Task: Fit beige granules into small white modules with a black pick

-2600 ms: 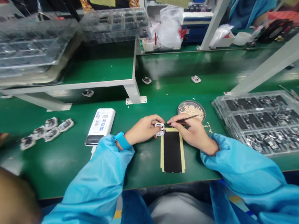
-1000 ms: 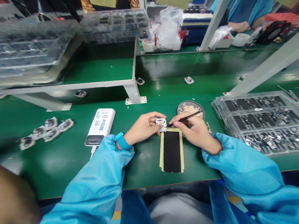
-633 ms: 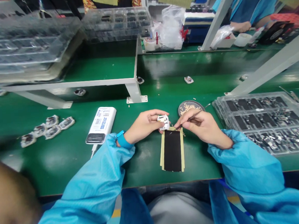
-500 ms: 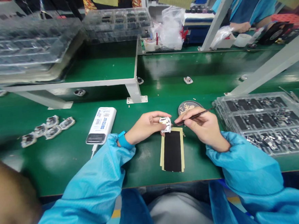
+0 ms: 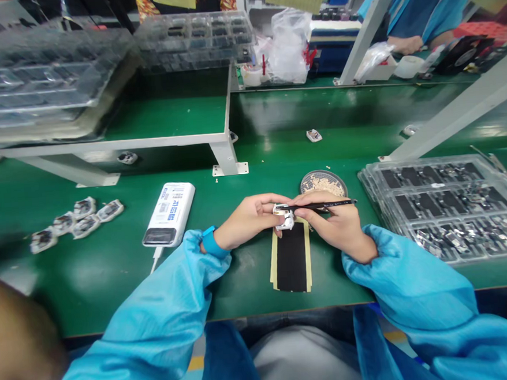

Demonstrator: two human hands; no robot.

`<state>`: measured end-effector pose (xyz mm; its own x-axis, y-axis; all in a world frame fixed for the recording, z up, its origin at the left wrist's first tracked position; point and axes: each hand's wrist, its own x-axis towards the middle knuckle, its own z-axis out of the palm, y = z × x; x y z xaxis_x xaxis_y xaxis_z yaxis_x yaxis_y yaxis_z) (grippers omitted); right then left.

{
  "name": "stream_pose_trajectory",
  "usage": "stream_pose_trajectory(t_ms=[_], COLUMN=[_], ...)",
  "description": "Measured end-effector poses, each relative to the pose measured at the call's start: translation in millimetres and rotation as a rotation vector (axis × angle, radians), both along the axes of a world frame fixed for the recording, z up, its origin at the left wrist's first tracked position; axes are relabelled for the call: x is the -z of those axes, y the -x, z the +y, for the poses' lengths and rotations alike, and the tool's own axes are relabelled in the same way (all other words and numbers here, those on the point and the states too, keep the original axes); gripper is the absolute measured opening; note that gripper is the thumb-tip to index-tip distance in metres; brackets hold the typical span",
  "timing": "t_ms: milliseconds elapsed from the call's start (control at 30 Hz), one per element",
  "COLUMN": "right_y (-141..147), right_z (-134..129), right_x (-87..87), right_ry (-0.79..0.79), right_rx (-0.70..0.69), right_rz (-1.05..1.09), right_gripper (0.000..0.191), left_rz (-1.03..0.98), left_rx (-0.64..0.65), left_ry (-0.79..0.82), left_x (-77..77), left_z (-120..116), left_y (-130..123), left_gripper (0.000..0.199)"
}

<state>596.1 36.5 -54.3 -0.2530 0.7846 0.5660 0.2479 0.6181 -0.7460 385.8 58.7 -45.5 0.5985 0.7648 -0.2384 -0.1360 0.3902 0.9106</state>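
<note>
The left hand (image 5: 249, 216) is pinching a small white module (image 5: 284, 217), while the right hand (image 5: 338, 227) is pinching slim black tweezers (image 5: 336, 204), their tip at the module, above a black tape strip (image 5: 290, 265) on the desk (image 5: 243, 289).

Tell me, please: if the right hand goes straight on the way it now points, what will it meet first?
Probably the small white part held by the left hand. The right hand and its slim black tool point at it, but depth is unclear.

Bright overhead light; glare streaked green counter (image 5: 317, 113). Frame edges bowed, wide-angle; blurred brown shape (image 5: 16, 345) lower left, out of focus.
</note>
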Motion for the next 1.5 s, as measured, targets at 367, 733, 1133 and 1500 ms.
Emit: stream_pose_trajectory(t_ms=[367, 733, 1133, 1500], right_y=[4, 13, 11, 13], right_z=[2, 5, 4, 7], right_x=[-1.6, 8.6, 9.3, 13.4], right_ry=[0.225, 0.47, 0.336, 0.446], right_rx=[0.111, 0.092, 0.115, 0.065], right_rz=[0.109, 0.383, 0.291, 0.397], right_gripper=[0.009, 0.022, 0.026, 0.029], left_rz=[0.017, 0.137, 0.15, 0.164], left_rx=[-0.011, -0.088, -0.1, -0.099], left_ry=[-0.013, -0.049, -0.094, -0.126], left_x=[1.7, 5.2, -2.2, 1.9], left_z=[-1, -3, -5, -4], left_y=[1, -5, -7, -6], left_gripper=[0.048, 0.058, 0.056, 0.059])
